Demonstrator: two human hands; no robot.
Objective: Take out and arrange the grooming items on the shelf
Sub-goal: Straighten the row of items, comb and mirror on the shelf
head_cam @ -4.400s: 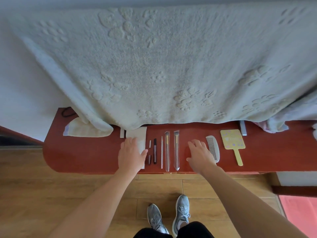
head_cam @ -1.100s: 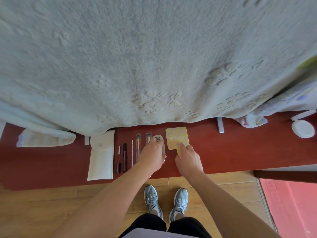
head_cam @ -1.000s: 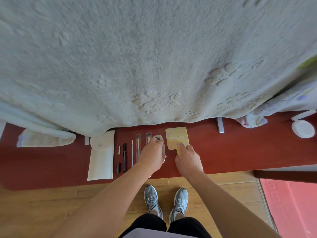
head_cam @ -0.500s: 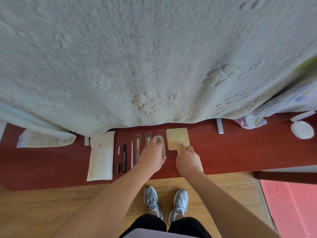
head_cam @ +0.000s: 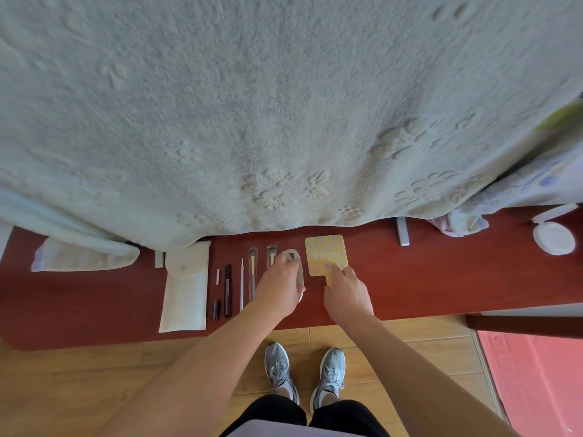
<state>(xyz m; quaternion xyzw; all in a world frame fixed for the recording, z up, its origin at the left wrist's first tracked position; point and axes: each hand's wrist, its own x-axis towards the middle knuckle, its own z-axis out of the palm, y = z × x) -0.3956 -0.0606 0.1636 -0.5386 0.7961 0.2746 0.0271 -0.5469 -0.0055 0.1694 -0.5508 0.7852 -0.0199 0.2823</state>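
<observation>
Head view: red shelf (head_cam: pixel 441 279) over wood floor (head_cam: pixel 63 389); mirror (head_cam: pixel 326 255) handle toward front edge, pinched by right hand (head_cam: pixel 347 296); left hand (head_cam: pixel 280 287) flat on comb (head_cam: pixel 291 258).

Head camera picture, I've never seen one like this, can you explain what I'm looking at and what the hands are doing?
The camera sits on a person's head, looking down past their arms to their grey shoes. On the dark red wooden shelf lie a white fabric pouch, thin brushes and pencils in a row, and a round white compact. The left hand rests on a pale oval comb; the right hand presses the handle of a yellow patterned hand mirror. A pale fluffy blanket hangs above.
</observation>
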